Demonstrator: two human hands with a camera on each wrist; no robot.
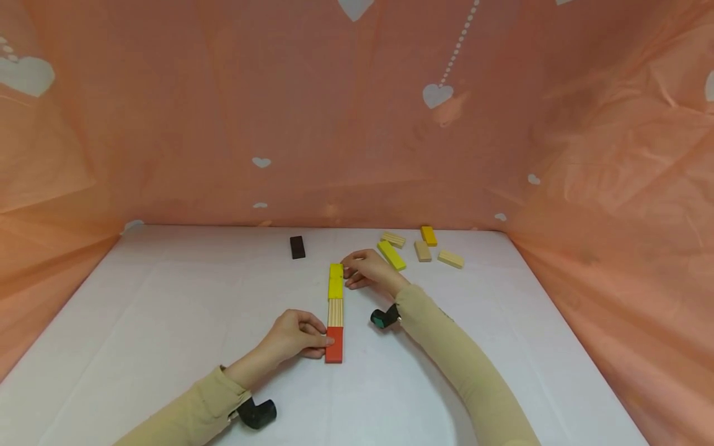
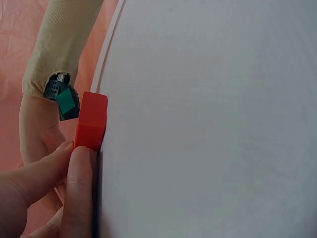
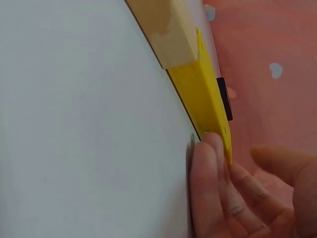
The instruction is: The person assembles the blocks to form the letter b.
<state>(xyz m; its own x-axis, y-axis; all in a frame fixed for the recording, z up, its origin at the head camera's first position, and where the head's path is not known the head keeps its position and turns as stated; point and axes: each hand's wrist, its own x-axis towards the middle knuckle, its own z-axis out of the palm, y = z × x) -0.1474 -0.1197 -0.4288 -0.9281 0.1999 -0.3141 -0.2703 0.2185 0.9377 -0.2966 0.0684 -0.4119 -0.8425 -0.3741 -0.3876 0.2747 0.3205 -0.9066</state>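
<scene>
Row of blocks (image 1: 335,313) on white tabletop (image 1: 195,297)

From my remote seat, the head view shows me four blocks laid end to end, running away from the person down the middle of the table. Nearest is a red block (image 1: 334,352); against it lies a striped wooden block (image 1: 336,313), then a near yellow block (image 1: 336,288) and a far yellow block (image 1: 336,270).

The left hand (image 1: 292,334) is at the red block, its thumb lapping over the top from the left edge and a fingertip meeting the left side. I cannot tell from here whether it pinches the block or only presses on it.

The right hand (image 1: 368,271) sits on the other side, by the two yellow blocks. In my right wrist view its fingers are loose and parted, pinching nothing, with fingertips up against the yellow.

Beyond the row, to its left, I have a dark block (image 1: 297,247) lying alone. On the right, beyond the right hand, a long yellow-green block (image 1: 392,255) lies near three wooden pieces (image 1: 423,251) and an orange-yellow block (image 1: 428,236). A pinkish-orange curtain (image 1: 312,111) with pale hearts hangs behind everything.
</scene>
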